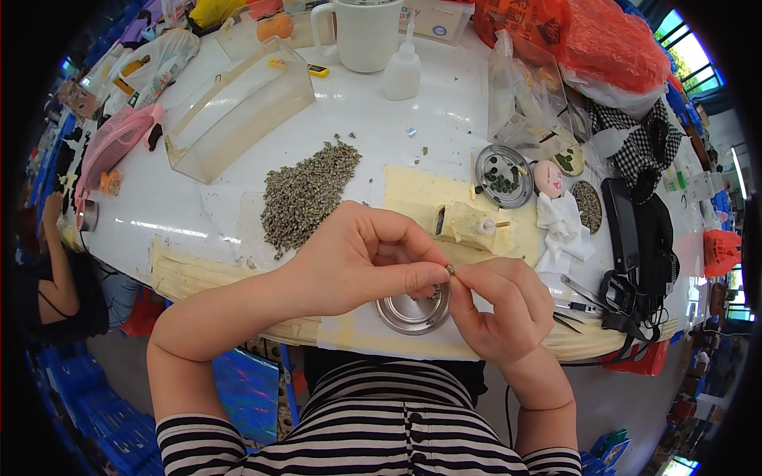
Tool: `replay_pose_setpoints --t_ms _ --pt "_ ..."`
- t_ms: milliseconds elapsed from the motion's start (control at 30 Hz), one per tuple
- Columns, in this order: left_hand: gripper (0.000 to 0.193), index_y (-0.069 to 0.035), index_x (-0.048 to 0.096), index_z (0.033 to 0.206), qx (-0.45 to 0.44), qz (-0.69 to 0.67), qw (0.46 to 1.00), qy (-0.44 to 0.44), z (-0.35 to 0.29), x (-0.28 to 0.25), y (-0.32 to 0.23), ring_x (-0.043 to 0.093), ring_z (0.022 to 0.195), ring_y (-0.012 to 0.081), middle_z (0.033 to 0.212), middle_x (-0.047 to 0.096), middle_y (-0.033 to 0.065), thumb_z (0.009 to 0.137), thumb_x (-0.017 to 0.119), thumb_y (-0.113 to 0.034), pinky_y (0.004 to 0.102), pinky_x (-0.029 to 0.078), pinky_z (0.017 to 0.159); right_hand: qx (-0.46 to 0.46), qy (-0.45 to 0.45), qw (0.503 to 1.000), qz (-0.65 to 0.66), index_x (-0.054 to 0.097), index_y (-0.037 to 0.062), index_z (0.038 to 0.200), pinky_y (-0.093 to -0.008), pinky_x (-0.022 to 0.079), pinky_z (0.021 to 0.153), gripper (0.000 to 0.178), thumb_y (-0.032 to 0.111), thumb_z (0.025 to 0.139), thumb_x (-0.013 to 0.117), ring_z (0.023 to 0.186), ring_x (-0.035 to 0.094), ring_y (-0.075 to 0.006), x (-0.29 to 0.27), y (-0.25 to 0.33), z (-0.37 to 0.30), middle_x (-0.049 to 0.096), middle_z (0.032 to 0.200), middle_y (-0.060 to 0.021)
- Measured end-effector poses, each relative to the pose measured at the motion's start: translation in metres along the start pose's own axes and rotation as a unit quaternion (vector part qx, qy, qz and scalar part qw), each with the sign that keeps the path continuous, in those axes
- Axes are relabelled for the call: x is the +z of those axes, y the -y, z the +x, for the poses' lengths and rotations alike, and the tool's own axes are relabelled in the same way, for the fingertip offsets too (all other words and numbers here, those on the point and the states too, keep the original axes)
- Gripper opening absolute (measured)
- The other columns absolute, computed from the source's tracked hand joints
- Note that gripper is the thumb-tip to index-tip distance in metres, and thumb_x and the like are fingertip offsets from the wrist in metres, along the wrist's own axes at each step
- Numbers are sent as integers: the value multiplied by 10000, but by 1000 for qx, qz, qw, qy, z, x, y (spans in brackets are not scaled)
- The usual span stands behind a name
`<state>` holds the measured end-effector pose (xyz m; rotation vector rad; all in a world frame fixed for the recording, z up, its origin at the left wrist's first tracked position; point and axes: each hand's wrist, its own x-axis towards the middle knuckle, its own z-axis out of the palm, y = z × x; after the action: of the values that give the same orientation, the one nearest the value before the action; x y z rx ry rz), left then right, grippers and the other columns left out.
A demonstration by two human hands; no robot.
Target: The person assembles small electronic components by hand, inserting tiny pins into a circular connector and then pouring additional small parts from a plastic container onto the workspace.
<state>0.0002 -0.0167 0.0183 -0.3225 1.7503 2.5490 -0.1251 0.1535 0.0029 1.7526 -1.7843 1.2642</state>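
My left hand (369,258) and my right hand (506,305) meet over the table's front edge, fingertips pinched together. Between them is a tiny grey-brown piece (451,270), too small to make out its kind. Just below, partly covered by my hands, a round metal dish (412,324) holds a few small bits. Left of centre lies a heap of small grey-brown pieces (309,194), apart from my left hand. Beyond my fingers stands a small block wrapped in yellowish tape (468,225), with a thin pin sticking out to the right.
A metal dish with dark green bits (505,176), crumpled white tissue (562,230) and tweezers (583,293) lie rightward. Farther back are a clear plastic tray (242,111), white squeeze bottle (403,73), white mug (367,36) and red bags (611,47). Another person's arm (54,254) shows far left.
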Motion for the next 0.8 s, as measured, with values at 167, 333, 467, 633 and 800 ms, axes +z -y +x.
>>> replay_pose_setpoints --t_ms 167,333,467,633,800 --pt "165 71 673 1047 4 -20 1000 1 0 -1 2 703 848 152 941 720 128 894 686 9 270 584 793 6 0 1000 15 681 7 912 -279 486 499 243 -40 689 766 587 614 -199 2 0 -1 637 744 -71" --pt "158 63 675 1045 -27 -46 999 9 1 2 1 702 849 143 944 723 123 896 681 12 263 579 796 11 -2 1000 11 681 7 913 -278 484 498 248 -49 686 762 591 612 -199 1 1 0 637 746 -68" --pt "150 54 684 1029 3 -8 1000 -2 0 2 2 702 824 137 932 724 115 892 694 -6 254 576 772 18 -3 1000 16 679 11 905 -276 478 492 244 -56 685 758 592 609 -197 1 1 -1 638 750 -71" --pt "178 3 717 969 340 415 841 -68 2 1 8 700 712 177 867 721 105 798 767 0 252 559 638 91 12 994 67 674 -9 903 -279 501 556 174 -46 747 740 623 633 -208 2 3 1 658 770 -89" --pt "231 -23 731 964 422 468 769 -103 5 3 14 679 683 193 842 706 87 743 793 0 266 543 573 239 59 950 191 668 -33 919 -259 522 634 85 -25 839 696 690 660 -171 -1 5 -1 677 804 -94"
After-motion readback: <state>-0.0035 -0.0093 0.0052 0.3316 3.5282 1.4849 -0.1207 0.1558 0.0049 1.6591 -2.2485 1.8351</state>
